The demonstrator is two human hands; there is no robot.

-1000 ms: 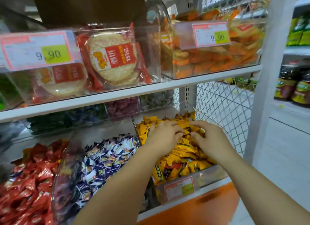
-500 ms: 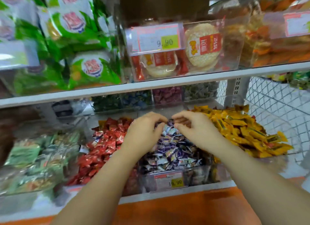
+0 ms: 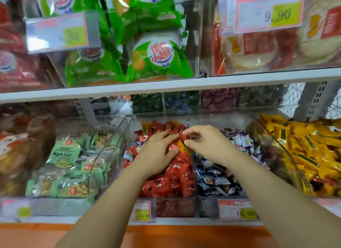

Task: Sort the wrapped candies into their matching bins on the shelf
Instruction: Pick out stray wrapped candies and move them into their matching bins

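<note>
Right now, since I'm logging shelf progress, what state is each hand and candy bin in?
Left hand: open, flat on the red candies.
Right hand: fingers curled by the divider; grip unclear.
Red candy bin: full, a yellow wrapper mixed in.
Blue-white candy bin: full.
Yellow candy bin: heaped.

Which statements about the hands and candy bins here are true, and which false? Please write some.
1. The left hand lies on the red candies. True.
2. The yellow candies are left of the red ones. False: they are at the far right.
3. The purple-and-white candies sit between the red and the yellow. True.
4. The right hand is in the yellow candies. False: it is above the purple-and-white candies, fingertips by the red.
</note>
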